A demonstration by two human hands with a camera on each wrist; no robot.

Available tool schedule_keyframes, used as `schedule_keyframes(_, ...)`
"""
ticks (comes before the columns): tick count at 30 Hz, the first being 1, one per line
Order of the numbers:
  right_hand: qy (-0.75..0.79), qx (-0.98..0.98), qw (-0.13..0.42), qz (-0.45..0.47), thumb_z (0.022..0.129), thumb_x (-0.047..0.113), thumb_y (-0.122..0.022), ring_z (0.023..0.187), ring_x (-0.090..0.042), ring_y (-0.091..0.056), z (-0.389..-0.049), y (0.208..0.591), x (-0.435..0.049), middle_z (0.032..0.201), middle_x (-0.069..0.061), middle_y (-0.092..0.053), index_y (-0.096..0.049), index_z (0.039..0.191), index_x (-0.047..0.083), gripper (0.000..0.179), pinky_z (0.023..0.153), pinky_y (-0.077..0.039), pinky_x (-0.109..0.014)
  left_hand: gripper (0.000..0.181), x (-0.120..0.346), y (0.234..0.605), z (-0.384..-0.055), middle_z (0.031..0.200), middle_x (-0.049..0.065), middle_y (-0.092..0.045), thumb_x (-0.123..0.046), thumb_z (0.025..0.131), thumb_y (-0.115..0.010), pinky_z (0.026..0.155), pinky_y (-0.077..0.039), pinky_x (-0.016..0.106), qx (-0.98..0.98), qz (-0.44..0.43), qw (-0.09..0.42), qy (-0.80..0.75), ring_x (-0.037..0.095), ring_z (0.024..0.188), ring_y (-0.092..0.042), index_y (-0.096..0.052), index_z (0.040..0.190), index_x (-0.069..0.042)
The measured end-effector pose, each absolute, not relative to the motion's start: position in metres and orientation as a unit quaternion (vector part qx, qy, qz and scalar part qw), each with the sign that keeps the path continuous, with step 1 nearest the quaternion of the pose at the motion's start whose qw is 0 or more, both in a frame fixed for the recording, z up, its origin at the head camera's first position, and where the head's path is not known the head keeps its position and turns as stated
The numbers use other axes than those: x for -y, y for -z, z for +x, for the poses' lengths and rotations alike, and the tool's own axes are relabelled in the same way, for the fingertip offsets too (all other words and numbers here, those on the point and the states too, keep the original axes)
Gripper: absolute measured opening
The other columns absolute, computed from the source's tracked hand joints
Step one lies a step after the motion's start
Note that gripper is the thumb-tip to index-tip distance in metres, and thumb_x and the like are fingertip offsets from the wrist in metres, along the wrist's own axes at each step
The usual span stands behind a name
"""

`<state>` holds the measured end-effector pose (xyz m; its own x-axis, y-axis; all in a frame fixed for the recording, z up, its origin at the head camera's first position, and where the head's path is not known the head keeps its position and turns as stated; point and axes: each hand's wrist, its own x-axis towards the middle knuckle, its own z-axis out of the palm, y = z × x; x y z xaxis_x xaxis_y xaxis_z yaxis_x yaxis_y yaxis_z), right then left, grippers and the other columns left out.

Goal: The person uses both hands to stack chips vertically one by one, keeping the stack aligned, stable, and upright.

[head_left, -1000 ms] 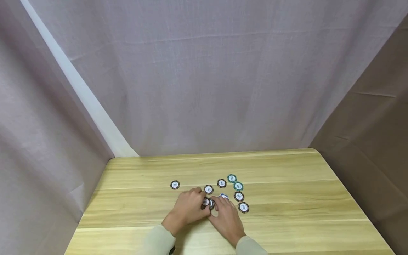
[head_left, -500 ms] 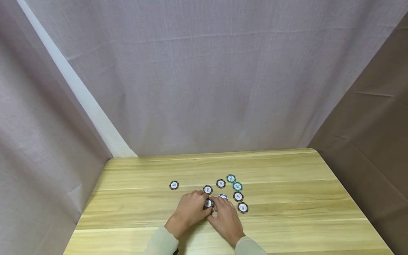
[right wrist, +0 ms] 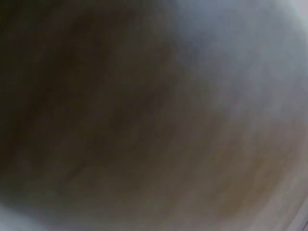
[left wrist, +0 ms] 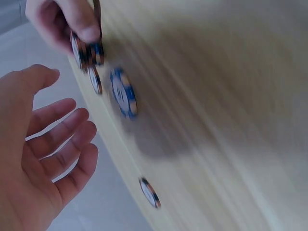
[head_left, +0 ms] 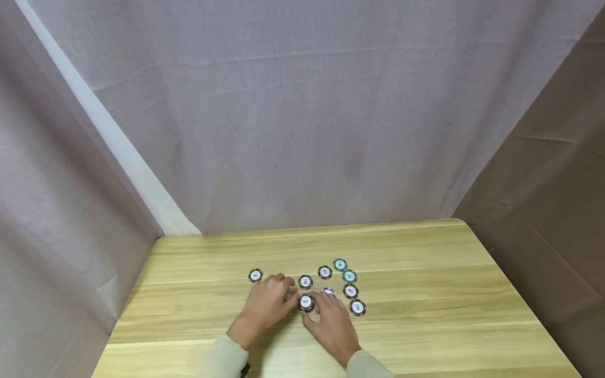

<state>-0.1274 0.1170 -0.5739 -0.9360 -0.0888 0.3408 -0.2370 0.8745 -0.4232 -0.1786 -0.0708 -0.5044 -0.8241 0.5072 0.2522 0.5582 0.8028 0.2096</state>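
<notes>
Wood-grain tabletop (head_left: pixel 449 299), right hand (head_left: pixel 332 324) pinching a poker-chip stack (head_left: pixel 306 302), left hand (head_left: pixel 263 307) loosely spread. Uneven squeeze could topple it toward the black chip (head_left: pixel 305 282) at 12 o'clock, imo.

The chip stack (head_left: pixel 305 302) blocks the gap between my left hand (head_left: pixel 266 305) and my right hand (head_left: pixel 333 325). Ahead of my right hand, the blue chip (head_left: pixel 327 291) and a green chip (head_left: pixel 349 276) crowd the way, but bare bench (head_left: pixel 179 304) leaves room leftward of my left hand.
</notes>
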Motion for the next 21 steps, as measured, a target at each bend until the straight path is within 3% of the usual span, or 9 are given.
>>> schedule_keyframes(5, -0.237, 0.955, 0.158, 0.084, 0.088, 0.039, -0.081, 0.078, -0.003, -0.044, -0.127, 0.574, -0.117, 0.081, 0.017, -0.047, -0.072, 0.122, 0.019, 0.041, 0.078, -0.047, -0.032, 0.018, 0.091, 0.501, -0.188, 0.100, 0.007, -0.074, -0.018, 0.093, -0.079, 0.069, -0.062, 0.041, 0.948, -0.258, 0.104, 0.154, 0.027, 0.092, -0.072, -0.077, 0.108, -0.008)
schedule_keyframes(10, -0.239, 0.955, 0.155, 0.083, 0.088, 0.040, -0.081, 0.078, -0.003, -0.045, -0.127, 0.575, -0.117, 0.081, 0.017, -0.048, -0.072, 0.121, 0.018, 0.040, 0.079, -0.047, -0.032, 0.027, 0.109, 0.502, -0.199, 0.105, 0.015, -0.071, 0.001, 0.087, -0.082, 0.074, -0.062, 0.043, 0.956, -0.215, 0.096, 0.174, 0.032, 0.095, -0.069, -0.074, 0.113, -0.001)
schedule_keyframes(16, -0.235, 0.956, 0.154, 0.086, 0.089, 0.041, -0.080, 0.078, -0.002, -0.045, -0.127, 0.575, -0.117, 0.081, 0.018, -0.048, -0.072, 0.121, 0.018, 0.040, 0.079, -0.048, -0.031, 0.028, 0.129, 0.510, -0.208, 0.103, 0.021, -0.068, -0.014, 0.090, -0.080, 0.079, -0.059, 0.056, 0.973, -0.155, 0.075, 0.152, 0.038, 0.095, -0.066, -0.072, 0.112, 0.003)
schedule_keyframes(21, -0.233, 0.957, 0.152, 0.086, 0.090, 0.041, -0.079, 0.079, -0.002, -0.046, -0.125, 0.571, -0.117, 0.081, 0.017, -0.049, -0.072, 0.122, 0.017, 0.041, 0.080, -0.048, -0.030, 0.034, 0.139, 0.517, -0.212, 0.105, 0.021, -0.067, -0.019, 0.091, -0.082, 0.079, -0.058, 0.057, 0.976, -0.128, 0.053, 0.165, 0.038, 0.094, -0.065, -0.071, 0.113, 0.004)
